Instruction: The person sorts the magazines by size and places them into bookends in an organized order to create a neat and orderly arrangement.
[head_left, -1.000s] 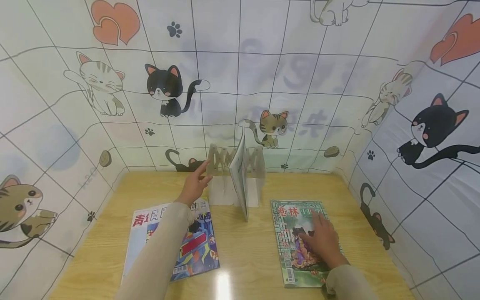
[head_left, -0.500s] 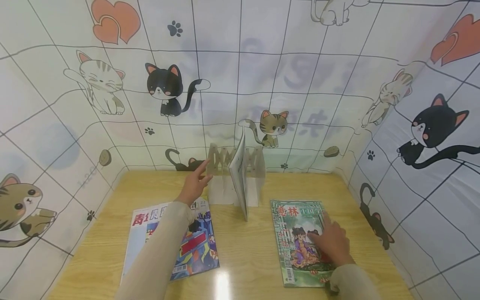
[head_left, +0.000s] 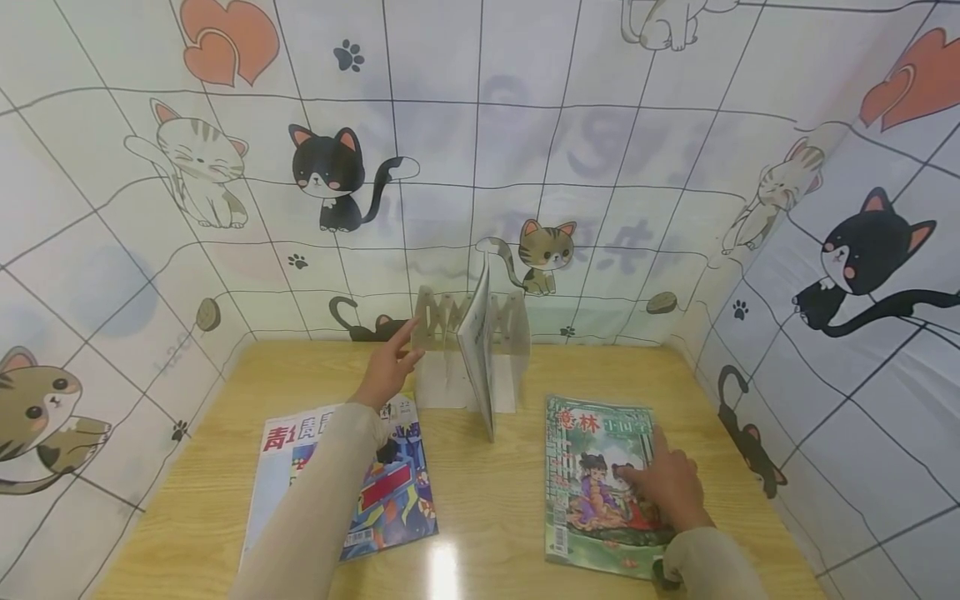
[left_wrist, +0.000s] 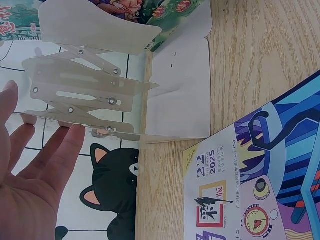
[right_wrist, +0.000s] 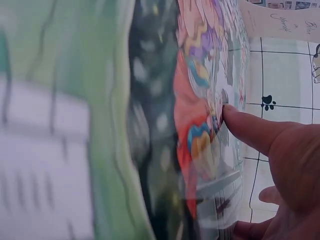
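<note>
A green illustrated magazine point(head_left: 592, 500) lies at the right of the table. My right hand point(head_left: 671, 487) grips its right edge. In the right wrist view the thumb point(right_wrist: 245, 125) is on the cover and other fingers are at the edge, partly hidden. My left hand point(head_left: 386, 367) reaches to the white folding book stand point(head_left: 435, 383). In the left wrist view its nearly straight fingers point(left_wrist: 60, 160) touch the stand's left end panel. Another magazine point(head_left: 474, 350) stands upright in the stand, leaning slightly, seen nearly edge-on.
Overlapping magazines, a blue colourful one point(head_left: 397, 492) on top, lie at the left of the wooden table point(head_left: 491, 517), partly covered by my left sleeve point(head_left: 315, 500). A cloth wall point(head_left: 450, 150) printed with cartoon cats closes off the back and sides.
My right hand has moved right across the green magazine to its right edge. The magazine has turned slightly, its lower end swinging left. My left hand and the stand look unchanged.
</note>
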